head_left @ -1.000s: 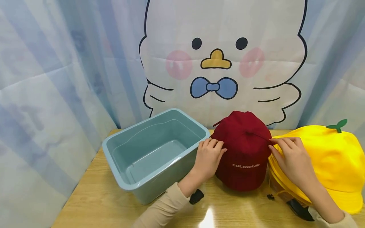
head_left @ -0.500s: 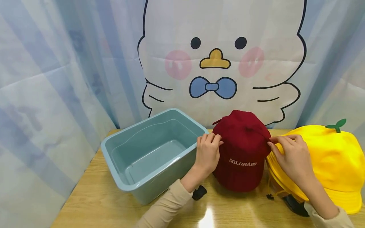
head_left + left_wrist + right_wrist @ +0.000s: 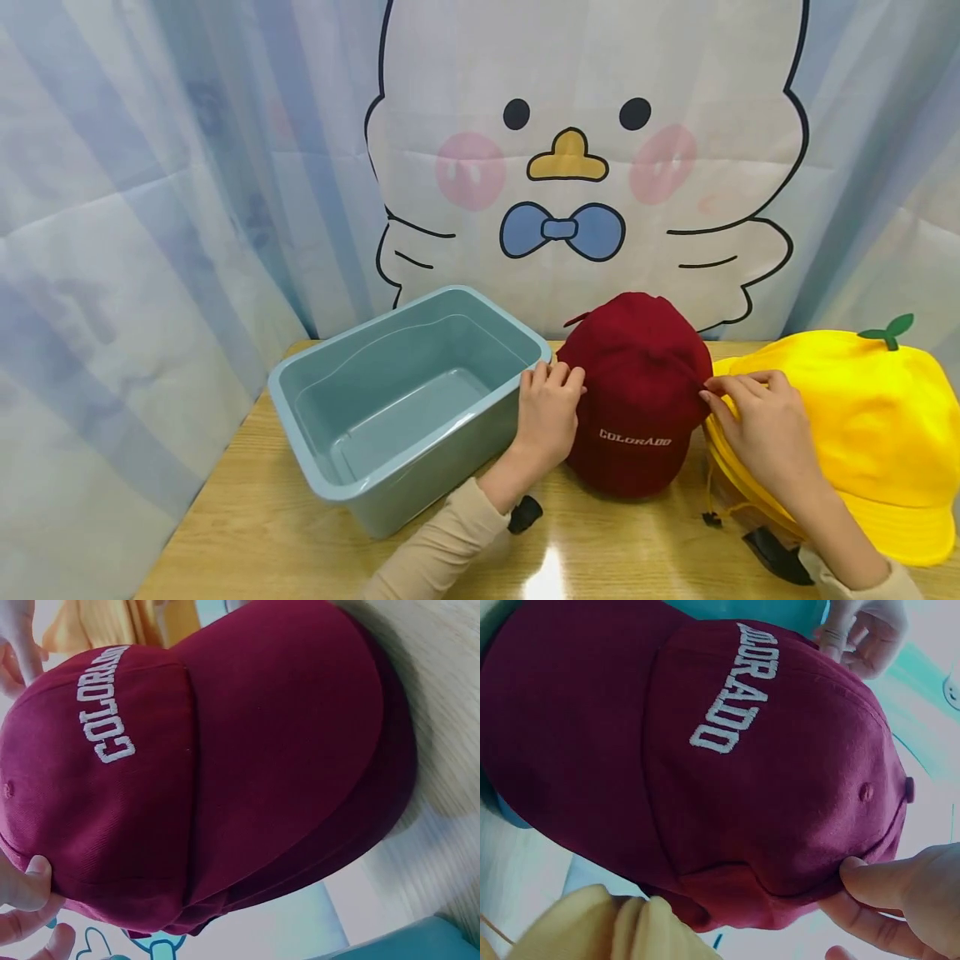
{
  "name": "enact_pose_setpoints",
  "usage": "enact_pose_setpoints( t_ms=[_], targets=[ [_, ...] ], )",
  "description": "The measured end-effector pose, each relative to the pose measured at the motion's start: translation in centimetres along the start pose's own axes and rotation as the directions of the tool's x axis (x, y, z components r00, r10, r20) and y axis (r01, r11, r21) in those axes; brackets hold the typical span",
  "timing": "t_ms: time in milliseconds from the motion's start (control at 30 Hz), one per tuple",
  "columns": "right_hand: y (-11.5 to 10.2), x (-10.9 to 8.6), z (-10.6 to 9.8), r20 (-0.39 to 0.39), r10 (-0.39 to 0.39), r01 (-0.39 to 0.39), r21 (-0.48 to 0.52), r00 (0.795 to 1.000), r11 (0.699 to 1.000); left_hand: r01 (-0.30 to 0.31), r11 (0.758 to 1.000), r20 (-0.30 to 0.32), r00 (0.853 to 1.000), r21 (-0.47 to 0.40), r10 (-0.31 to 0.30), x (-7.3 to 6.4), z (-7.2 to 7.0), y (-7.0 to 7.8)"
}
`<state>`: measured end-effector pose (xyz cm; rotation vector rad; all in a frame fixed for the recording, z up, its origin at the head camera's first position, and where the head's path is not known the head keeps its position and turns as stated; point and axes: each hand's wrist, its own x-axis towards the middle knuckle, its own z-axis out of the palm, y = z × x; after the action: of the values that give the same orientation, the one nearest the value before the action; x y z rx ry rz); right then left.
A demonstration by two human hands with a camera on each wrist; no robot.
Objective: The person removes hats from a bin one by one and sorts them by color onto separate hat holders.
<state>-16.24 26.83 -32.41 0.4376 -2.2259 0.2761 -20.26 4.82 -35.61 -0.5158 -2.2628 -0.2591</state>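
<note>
A dark red baseball cap (image 3: 637, 367) with white COLORADO lettering stands on the table, its brim toward me. In the left wrist view a second dark red brim edge shows beneath the upper brim (image 3: 285, 735). My left hand (image 3: 549, 412) pinches the cap's left side, thumb on the cloth and fingers at its edge. On the right side of the cap, my right hand (image 3: 768, 429) pinches the fabric between thumb and fingers, as the right wrist view also shows. The cap's back is hidden in the head view.
Left of the cap stands a blue-grey plastic bin (image 3: 360, 492), its rim close to my left hand. A yellow hat (image 3: 862, 417) with a green sprout sits at the right, partly behind my right forearm. A patterned curtain (image 3: 187, 167) hangs behind the wooden table (image 3: 225, 533).
Both hands keep their pinch on the cap. Its lettering has shifted slightly left, and the right hand has moved a little left and down. Bin and yellow hat stay put.
</note>
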Motion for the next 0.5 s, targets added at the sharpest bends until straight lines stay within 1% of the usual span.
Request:
enact_pose_setpoints(
  t_ms=[167,267,333,400,500],
  targets=[
    [-0.2,-0.1,0.1,0.041,0.011,-0.009,-0.051,0.999,0.999,-0.014,1.0,0.004,1.0,0.027,0.013,-0.1,0.1,0.1],
    [-0.3,0.4,-0.5,0.07,0.006,0.0,-0.073,0.998,0.997,-0.023,0.999,0.034,0.999,0.044,0.021,0.1,-0.3,0.1],
    [-0.4,1.0,-1.2,0.078,0.007,-0.001,-0.074,0.997,0.997,-0.031,0.998,0.064,0.998,0.049,0.028,0.4,-0.8,0.0],
    [-0.5,2.0,-2.0,0.068,0.009,-0.004,-0.073,0.998,0.997,-0.042,0.998,0.087,0.996,0.053,0.037,0.8,-1.3,0.0],
    [-0.7,3.7,-2.8,0.038,-0.002,0.004,-0.052,0.999,0.999,-0.066,0.997,0.093,0.994,0.049,0.061,1.8,-2.1,0.2]
  ],
)
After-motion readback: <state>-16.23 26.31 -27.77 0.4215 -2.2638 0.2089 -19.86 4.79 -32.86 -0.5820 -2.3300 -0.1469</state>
